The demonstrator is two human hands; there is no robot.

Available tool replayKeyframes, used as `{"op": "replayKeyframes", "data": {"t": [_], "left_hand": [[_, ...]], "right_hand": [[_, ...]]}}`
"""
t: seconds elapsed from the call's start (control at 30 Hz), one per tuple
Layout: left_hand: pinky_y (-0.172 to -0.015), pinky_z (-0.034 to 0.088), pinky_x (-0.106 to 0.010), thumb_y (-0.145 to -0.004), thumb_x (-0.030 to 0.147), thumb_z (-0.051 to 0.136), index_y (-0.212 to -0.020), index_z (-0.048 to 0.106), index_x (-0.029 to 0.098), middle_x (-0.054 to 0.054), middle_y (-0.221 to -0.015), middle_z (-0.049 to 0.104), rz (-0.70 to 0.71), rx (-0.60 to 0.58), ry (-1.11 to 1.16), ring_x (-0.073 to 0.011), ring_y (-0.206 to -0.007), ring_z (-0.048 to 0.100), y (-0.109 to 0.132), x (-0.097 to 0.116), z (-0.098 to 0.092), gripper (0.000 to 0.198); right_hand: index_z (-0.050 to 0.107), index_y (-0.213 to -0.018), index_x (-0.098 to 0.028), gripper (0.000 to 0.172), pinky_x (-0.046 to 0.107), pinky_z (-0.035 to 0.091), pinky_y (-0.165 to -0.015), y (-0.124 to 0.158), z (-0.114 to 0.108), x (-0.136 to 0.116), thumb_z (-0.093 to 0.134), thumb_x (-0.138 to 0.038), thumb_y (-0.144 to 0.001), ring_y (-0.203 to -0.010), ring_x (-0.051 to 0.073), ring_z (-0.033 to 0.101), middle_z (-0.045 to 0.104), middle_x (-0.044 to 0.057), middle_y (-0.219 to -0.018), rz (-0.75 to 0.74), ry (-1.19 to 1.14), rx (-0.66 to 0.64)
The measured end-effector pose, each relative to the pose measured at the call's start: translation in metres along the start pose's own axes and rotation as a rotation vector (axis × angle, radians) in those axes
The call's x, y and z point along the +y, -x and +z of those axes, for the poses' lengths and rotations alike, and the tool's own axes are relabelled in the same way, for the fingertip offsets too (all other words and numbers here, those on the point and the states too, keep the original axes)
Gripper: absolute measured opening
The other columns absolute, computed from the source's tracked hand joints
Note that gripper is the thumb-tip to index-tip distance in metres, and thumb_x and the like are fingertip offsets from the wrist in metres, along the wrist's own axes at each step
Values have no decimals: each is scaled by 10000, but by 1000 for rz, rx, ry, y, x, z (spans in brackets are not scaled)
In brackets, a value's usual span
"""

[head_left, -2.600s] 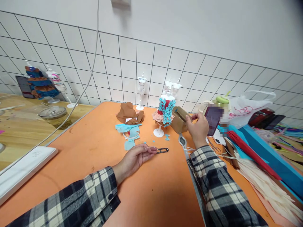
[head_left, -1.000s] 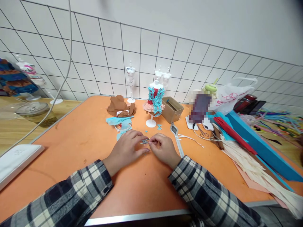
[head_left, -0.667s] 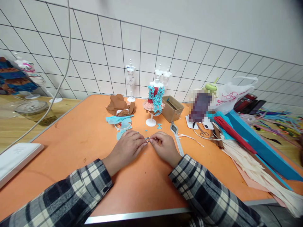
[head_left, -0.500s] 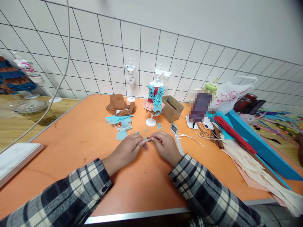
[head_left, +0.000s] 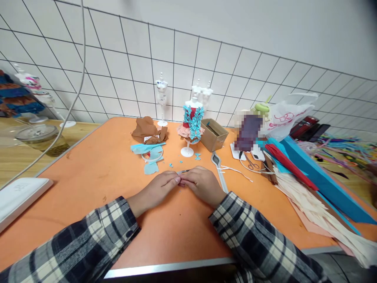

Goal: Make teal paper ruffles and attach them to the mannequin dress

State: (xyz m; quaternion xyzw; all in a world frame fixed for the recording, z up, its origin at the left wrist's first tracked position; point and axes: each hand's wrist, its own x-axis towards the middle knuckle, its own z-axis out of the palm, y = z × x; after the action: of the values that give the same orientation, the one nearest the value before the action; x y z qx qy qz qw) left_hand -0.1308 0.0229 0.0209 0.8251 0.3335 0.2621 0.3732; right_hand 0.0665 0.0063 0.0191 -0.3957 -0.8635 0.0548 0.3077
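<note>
Over the middle of the orange table my left hand [head_left: 160, 186] and my right hand [head_left: 204, 184] meet fingertip to fingertip, both closed. A small slim silvery piece with dark marks [head_left: 184, 171] shows at the fingertips of my right hand; its kind is hard to make out. What my left fingers pinch is hidden behind them. Just beyond lie small light-blue fabric scraps [head_left: 171, 165] and a blue bow [head_left: 197, 156]. Farther back stands a white mini dress form [head_left: 193, 122] dressed in red, blue bows and a peach skirt.
Brown fabric [head_left: 147, 129] and light-blue fabric [head_left: 151, 168] lie at the back left. Right of the dress form are a cardboard box [head_left: 216, 135], a grey zipper-like strip [head_left: 220, 173], scissors [head_left: 252, 163] and cream fabric strips [head_left: 306, 196]. A white case [head_left: 25, 198] sits at left.
My right fingers have curled down and closer to my left fingertips, covering more of the silvery piece. The things on the table have stayed in place.
</note>
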Motion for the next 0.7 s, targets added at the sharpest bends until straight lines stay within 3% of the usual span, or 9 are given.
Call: {"op": "replayKeyframes", "data": {"t": [0.1, 0.2, 0.27, 0.4, 0.53, 0.63, 0.7], "left_hand": [[-870, 443, -300, -1002, 408, 329, -944, 713, 202, -60, -937, 704, 9, -8, -99, -200, -902, 614, 0, 2, 0, 439], [-829, 460, -305, -987, 436, 357, -969, 721, 206, -66, -926, 706, -28, 39, -191, -205, -882, 624, -1, 1, -6, 431], [-816, 470, -312, -964, 466, 393, -1009, 720, 212, -67, -962, 713, -85, 120, -250, -216, -903, 632, 0, 0, -16, 416], [-755, 474, -337, -913, 503, 446, -982, 734, 223, -72, -945, 724, -207, 234, -517, -253, -881, 637, 2, -8, -45, 407], [-750, 458, -360, -850, 496, 530, -857, 731, 214, -111, -924, 704, -286, 162, -829, -304, -937, 619, 7, -15, -58, 347], [-691, 447, -361, -843, 466, 538, -840, 717, 196, -136, -918, 697, -312, 105, -864, -307, -869, 628, 8, -15, -54, 324], [-679, 441, -366, -832, 454, 547, -827, 719, 197, -134, -886, 700, -290, 108, -811, -304, -818, 634, 8, -14, -49, 309]], "right_hand": [[733, -946, -232, 272, 310, 430, -724, 0, -6, -4, 496, -364, -968, -827, 189, 582, 718, 61, -857, 32, 144, -61], [739, -933, -222, 241, 312, 428, -713, -1, -9, -3, 528, -337, -952, -846, 199, 559, 679, 69, -853, 89, 144, -47], [752, -925, -217, 183, 316, 443, -744, -3, -9, 3, 587, -295, -914, -864, 197, 562, 658, 70, -895, 153, 51, 13], [778, -889, -206, 202, 305, 476, -706, -3, -4, 21, 620, -330, -876, -757, 167, 596, 655, 50, -822, 443, -318, 86], [759, -1015, -181, 394, 310, 509, -719, -1, -2, 32, 464, -433, -944, -773, 172, 645, 711, 48, -814, 561, -611, 50], [767, -952, -195, 268, 321, 505, -797, 0, -6, 38, 571, -366, -888, -904, 192, 648, 722, 66, -937, 495, -426, 146], [764, -882, -215, 153, 320, 500, -804, 1, -9, 41, 633, -282, -842, -894, 190, 654, 729, 54, -941, 471, -291, 160]]}}
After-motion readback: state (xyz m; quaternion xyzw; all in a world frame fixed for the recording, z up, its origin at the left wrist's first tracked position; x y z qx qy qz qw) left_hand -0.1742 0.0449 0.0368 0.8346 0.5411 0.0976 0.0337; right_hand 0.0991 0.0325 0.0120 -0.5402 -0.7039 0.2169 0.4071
